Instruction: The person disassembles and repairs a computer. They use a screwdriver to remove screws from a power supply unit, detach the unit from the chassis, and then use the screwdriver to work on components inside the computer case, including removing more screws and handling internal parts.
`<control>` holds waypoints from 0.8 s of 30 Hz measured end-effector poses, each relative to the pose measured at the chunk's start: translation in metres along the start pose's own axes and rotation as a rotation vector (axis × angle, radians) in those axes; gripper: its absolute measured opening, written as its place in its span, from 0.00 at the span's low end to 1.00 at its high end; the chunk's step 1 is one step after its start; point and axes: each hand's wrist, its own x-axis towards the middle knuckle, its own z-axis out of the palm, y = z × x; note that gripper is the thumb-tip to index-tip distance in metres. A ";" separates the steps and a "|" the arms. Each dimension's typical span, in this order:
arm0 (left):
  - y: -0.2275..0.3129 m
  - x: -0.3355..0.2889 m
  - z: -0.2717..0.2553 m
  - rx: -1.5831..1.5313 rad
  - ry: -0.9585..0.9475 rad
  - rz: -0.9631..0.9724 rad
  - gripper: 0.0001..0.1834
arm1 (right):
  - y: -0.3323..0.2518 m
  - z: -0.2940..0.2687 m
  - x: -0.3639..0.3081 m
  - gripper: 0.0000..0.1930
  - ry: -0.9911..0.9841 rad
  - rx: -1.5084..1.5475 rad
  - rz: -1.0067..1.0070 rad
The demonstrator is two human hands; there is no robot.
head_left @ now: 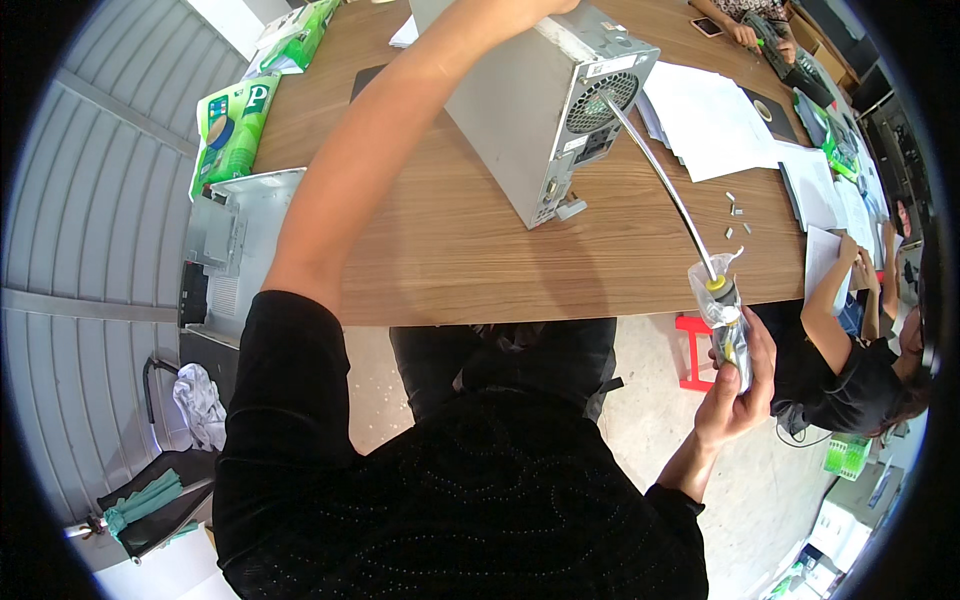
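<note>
A grey computer case (520, 110) stands tilted on the wooden table, its fan grille (590, 105) turned to the right. My left arm reaches across the case, and my left hand (552, 6) is at its far upper edge. The picture's top edge cuts off its fingers, so their grip is hidden. In my right hand (742, 385) is a long screwdriver (668, 185), held by its plastic-wrapped, yellow-and-grey handle beyond the table's front edge. Its thin shaft slants up left, with the tip at the grille. Whether the tip touches a screw is too small to tell.
Several small metal pieces (735, 211) lie right of the case, near stacked papers (710, 120). An open metal panel (265, 220) and green packages (235, 130) are at left. Two other people sit at right, one with hands on papers (822, 260). A red stool (692, 355) stands below.
</note>
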 end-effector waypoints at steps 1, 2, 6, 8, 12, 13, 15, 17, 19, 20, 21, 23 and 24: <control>0.001 0.001 0.000 -0.007 -0.019 -0.029 0.14 | 0.000 0.001 0.001 0.21 0.000 -0.001 0.000; 0.001 0.000 -0.001 -0.008 -0.019 -0.029 0.14 | 0.000 0.002 0.003 0.21 -0.008 -0.015 -0.006; 0.001 0.000 0.000 -0.028 0.005 -0.014 0.15 | 0.001 0.004 0.003 0.21 -0.009 0.001 -0.002; 0.001 0.000 0.003 -0.039 0.012 -0.003 0.15 | 0.000 0.005 0.004 0.21 -0.007 -0.008 -0.012; -0.003 -0.002 0.001 0.012 0.040 0.019 0.15 | -0.002 0.011 0.007 0.21 0.000 0.025 -0.021; -0.003 -0.001 0.003 0.019 0.053 0.029 0.16 | -0.002 0.011 0.007 0.21 0.000 0.022 -0.021; -0.002 -0.001 0.004 0.010 0.047 0.018 0.15 | -0.001 0.011 0.008 0.21 0.006 -0.003 -0.052; -0.001 -0.001 0.004 0.000 0.039 0.009 0.15 | -0.002 0.010 0.008 0.21 0.002 -0.016 -0.063; 0.001 -0.001 0.002 -0.010 0.022 0.002 0.15 | -0.001 0.010 0.008 0.21 -0.001 -0.028 -0.076; 0.001 -0.001 0.001 -0.010 0.022 0.002 0.15 | 0.000 0.010 0.007 0.21 0.002 -0.046 -0.087; 0.002 0.000 0.000 -0.001 0.006 -0.005 0.15 | 0.001 0.010 0.006 0.21 0.006 -0.064 -0.099; 0.004 0.001 0.000 0.013 -0.011 -0.011 0.15 | 0.004 0.011 0.005 0.21 0.011 -0.060 -0.100; 0.005 0.001 0.000 0.020 -0.002 0.002 0.14 | 0.005 0.011 0.004 0.22 0.016 -0.057 -0.100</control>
